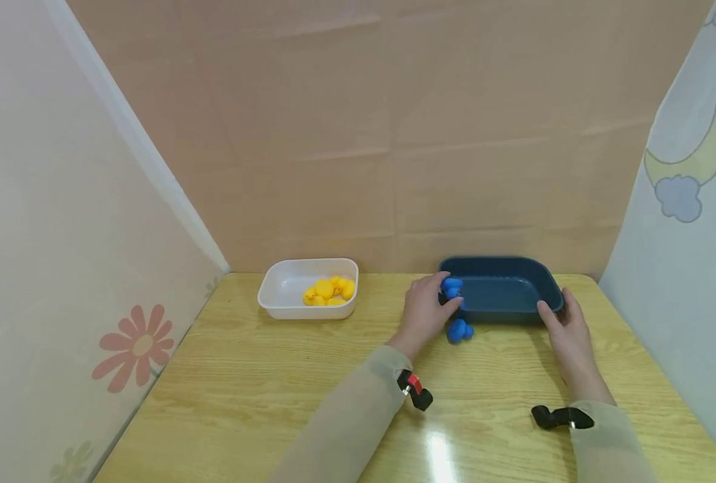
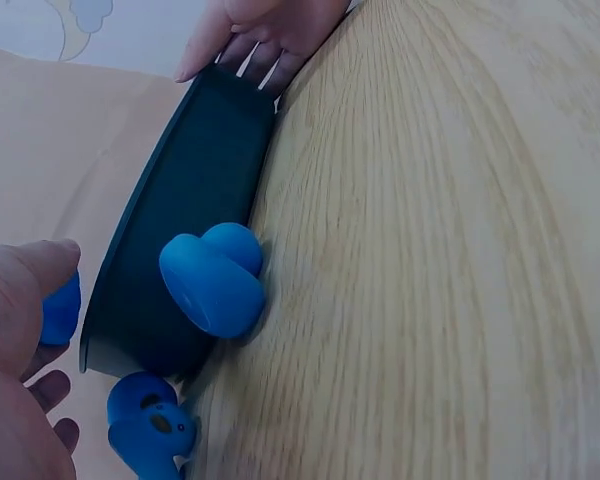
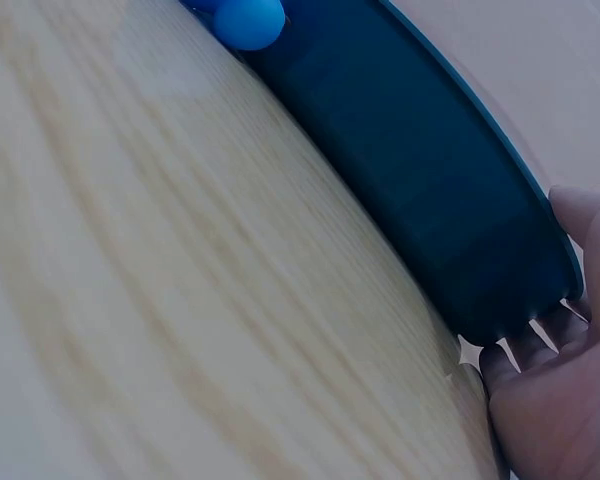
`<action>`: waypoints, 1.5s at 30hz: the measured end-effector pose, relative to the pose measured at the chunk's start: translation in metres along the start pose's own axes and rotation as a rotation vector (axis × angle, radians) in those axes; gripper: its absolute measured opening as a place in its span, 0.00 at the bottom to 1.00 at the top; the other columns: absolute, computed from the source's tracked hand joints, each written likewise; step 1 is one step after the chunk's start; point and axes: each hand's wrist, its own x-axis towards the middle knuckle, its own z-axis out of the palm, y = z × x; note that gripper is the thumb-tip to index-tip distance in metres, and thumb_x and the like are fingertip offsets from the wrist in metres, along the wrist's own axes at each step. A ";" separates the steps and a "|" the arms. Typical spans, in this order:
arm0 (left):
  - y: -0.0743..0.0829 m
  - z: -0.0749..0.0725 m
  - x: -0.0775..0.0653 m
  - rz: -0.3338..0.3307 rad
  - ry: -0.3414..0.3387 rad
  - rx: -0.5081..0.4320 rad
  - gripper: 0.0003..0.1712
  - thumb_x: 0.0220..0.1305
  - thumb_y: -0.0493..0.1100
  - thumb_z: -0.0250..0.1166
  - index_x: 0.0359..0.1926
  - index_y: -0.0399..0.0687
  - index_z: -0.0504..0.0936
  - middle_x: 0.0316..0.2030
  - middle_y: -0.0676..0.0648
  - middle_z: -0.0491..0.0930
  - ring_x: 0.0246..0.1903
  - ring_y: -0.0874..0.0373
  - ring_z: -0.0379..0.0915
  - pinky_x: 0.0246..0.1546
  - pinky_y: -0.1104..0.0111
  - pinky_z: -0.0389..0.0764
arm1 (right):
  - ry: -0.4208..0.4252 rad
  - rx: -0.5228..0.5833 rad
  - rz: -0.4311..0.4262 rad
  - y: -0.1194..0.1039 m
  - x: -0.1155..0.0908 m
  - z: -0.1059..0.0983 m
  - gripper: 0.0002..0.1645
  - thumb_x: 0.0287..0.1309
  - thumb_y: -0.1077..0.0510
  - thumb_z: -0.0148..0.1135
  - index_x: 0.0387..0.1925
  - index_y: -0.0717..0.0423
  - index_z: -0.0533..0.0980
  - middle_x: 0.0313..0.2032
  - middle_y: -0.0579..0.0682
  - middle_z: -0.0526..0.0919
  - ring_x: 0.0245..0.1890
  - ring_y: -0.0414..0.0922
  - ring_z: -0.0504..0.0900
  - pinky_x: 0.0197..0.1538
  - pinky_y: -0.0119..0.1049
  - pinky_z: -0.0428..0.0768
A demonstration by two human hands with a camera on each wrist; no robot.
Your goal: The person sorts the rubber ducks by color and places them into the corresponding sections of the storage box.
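My left hand [image 1: 426, 307] pinches a blue toy duck [image 1: 452, 284] between thumb and fingers, at the left end of a dark blue bin [image 1: 493, 316]. In the left wrist view, that held duck [image 2: 62, 312] is partly hidden behind the thumb. Just in front of the bin's long side lies another blue duck [image 1: 458, 331]. A further blue duck [image 2: 152, 424], its face showing, sits by the bin's near end in the left wrist view. At the bin's right end, my right hand [image 1: 569, 332] grips it, thumb at the rim and fingers around the outside.
To the left stands a white bin [image 1: 306, 313] holding several yellow toy ducks [image 1: 324, 290]. Both bins are at the back of a wooden table [image 1: 261, 376], against a brown backdrop [image 1: 334, 134]. Patterned cloth walls [image 1: 74, 235] flank the table.
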 end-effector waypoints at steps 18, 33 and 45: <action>0.001 0.002 0.002 0.000 0.003 -0.035 0.36 0.77 0.59 0.71 0.80 0.58 0.75 0.73 0.55 0.79 0.74 0.53 0.70 0.78 0.52 0.67 | -0.010 0.011 -0.008 -0.002 0.002 -0.002 0.56 0.86 0.38 0.50 0.90 0.48 0.27 0.88 0.55 0.27 0.88 0.55 0.32 0.84 0.31 0.44; -0.031 -0.006 -0.010 -0.028 0.076 -0.075 0.37 0.74 0.54 0.76 0.79 0.56 0.76 0.75 0.52 0.77 0.75 0.49 0.69 0.77 0.51 0.69 | 0.000 0.022 -0.012 0.000 0.001 -0.003 0.57 0.85 0.37 0.52 0.90 0.47 0.28 0.88 0.56 0.28 0.88 0.55 0.32 0.84 0.33 0.45; -0.043 -0.011 -0.024 -0.060 0.037 -0.025 0.40 0.71 0.54 0.79 0.78 0.51 0.77 0.74 0.48 0.78 0.73 0.46 0.72 0.75 0.51 0.72 | -0.001 0.018 -0.012 -0.004 0.000 -0.003 0.56 0.85 0.38 0.51 0.90 0.47 0.27 0.88 0.56 0.28 0.88 0.55 0.32 0.85 0.35 0.44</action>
